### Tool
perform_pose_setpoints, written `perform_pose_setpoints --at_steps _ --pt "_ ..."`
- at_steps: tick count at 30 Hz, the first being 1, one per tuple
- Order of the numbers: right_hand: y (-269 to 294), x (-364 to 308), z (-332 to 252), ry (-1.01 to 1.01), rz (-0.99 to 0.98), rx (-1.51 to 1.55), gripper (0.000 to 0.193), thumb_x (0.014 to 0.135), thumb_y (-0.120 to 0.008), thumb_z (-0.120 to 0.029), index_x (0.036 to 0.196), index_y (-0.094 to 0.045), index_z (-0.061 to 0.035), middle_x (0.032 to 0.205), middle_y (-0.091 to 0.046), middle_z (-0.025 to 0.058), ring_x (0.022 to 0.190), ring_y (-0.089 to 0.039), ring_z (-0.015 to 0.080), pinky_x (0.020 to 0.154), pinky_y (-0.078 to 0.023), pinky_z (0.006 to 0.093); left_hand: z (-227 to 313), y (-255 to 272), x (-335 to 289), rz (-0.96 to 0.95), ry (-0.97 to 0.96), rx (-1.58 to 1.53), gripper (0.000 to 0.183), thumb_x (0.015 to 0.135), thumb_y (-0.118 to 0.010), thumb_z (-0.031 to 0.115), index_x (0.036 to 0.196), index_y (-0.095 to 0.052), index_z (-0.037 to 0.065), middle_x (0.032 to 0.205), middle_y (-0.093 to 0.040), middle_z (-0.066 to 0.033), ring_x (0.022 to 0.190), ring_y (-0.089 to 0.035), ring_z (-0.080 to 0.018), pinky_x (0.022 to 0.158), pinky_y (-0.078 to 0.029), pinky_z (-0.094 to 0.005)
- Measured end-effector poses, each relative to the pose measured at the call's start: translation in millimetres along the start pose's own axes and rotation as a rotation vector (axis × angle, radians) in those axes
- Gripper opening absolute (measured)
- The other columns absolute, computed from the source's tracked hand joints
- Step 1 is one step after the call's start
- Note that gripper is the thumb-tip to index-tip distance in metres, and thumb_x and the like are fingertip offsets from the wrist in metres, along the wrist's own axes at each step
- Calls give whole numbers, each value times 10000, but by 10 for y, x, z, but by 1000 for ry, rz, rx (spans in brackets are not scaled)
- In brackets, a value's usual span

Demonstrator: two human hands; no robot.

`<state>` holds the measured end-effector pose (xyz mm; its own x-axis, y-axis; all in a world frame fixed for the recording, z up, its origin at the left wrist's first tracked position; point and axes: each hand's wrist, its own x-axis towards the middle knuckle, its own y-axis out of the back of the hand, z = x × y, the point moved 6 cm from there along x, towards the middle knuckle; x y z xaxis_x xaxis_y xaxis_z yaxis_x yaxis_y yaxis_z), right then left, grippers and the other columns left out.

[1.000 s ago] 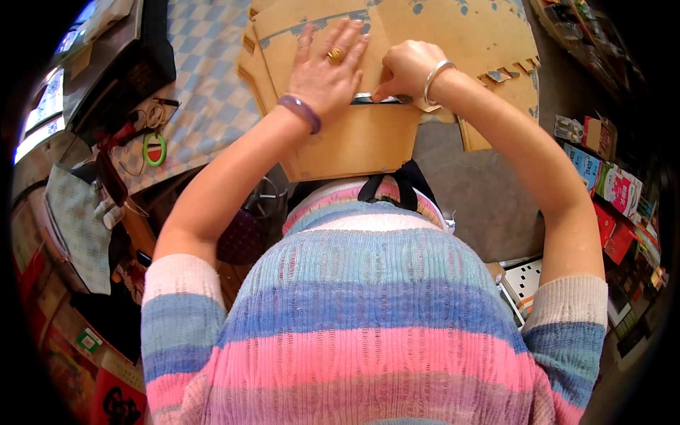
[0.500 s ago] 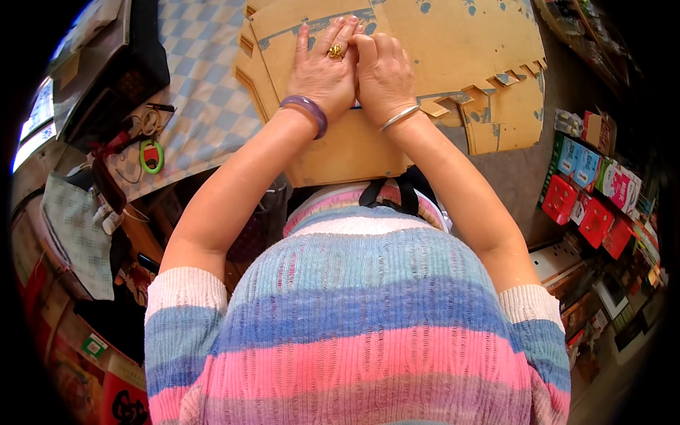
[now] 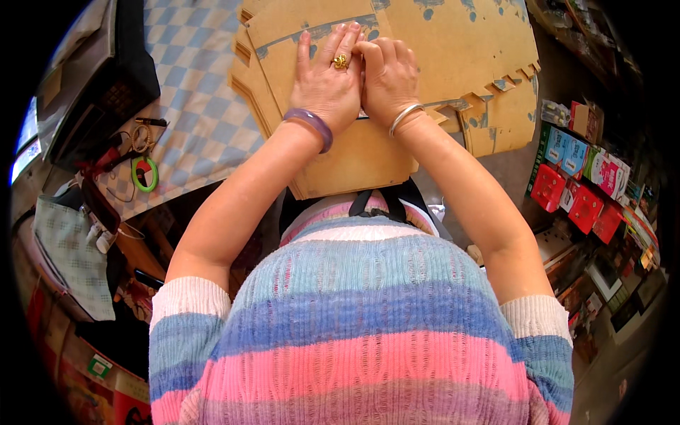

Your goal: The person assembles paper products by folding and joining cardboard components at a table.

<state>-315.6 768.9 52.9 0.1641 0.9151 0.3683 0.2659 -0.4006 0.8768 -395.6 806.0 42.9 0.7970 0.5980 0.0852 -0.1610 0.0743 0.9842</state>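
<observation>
A stack of tan board sheets [image 3: 453, 64], with grey-blue patches and notched edges, lies in front of me. My left hand [image 3: 327, 81] rests flat on it, fingers stretched out, wearing a gold ring and a purple bangle. Right beside it, touching, is my right hand [image 3: 389, 81], with a silver bangle at the wrist. Its fingers are curled down toward the board, and whatever may be in them is hidden. A narrower tan board piece [image 3: 350, 166] reaches from under my hands to near my waist.
A blue-and-white checked cloth [image 3: 191, 92] covers the table at left. On it are a black boxy object [image 3: 120, 85], cords and a green ring-shaped item [image 3: 144, 174]. Red and blue packages [image 3: 567, 152] stand on the right. A pale checked cloth [image 3: 74, 248] hangs lower left.
The whole view has shifted slightly, with surroundings moving a little left and the boards a little lower. Both hands keep nearly the same pose on the boards.
</observation>
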Motion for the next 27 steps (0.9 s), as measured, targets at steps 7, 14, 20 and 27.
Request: perform_pose_setpoints --at_steps 7,14,20,27 --pt "-2 20 -16 -9 -28 23 222 803 -590 -145 1013 -519 -165 970 -536 41 948 -514 262 843 -399 394 3 66 -13 176 -28 -9 411 884 -443 194 1263 -556 84 1452 -434 -34 1365 -345 -180 1126 -182 -538" --pt "-34 28 87 -69 13 102 157 837 -558 -143 992 -543 -160 960 -542 51 950 -519 260 850 -407 392 159 47 24 161 118 253 319 868 -462 178 1103 -653 79 1403 -497 -26 1336 -395 -178 1123 -203 -537" --pt "-9 15 110 -119 7 255 167 852 -551 -140 1015 -574 -165 959 -568 55 966 -531 262 855 -411 392 126 111 -38 258 132 68 274 860 -495 174 1068 -647 79 1316 -540 -37 1242 -451 -217 1116 -225 -528" --pt "17 26 275 -127 -132 676 269 821 -615 -177 1082 -584 -118 967 -631 95 923 -578 298 856 -437 414 120 153 -38 190 208 -78 425 806 -545 146 1225 -530 73 1239 -505 -67 1229 -420 -262 1125 -216 -464"
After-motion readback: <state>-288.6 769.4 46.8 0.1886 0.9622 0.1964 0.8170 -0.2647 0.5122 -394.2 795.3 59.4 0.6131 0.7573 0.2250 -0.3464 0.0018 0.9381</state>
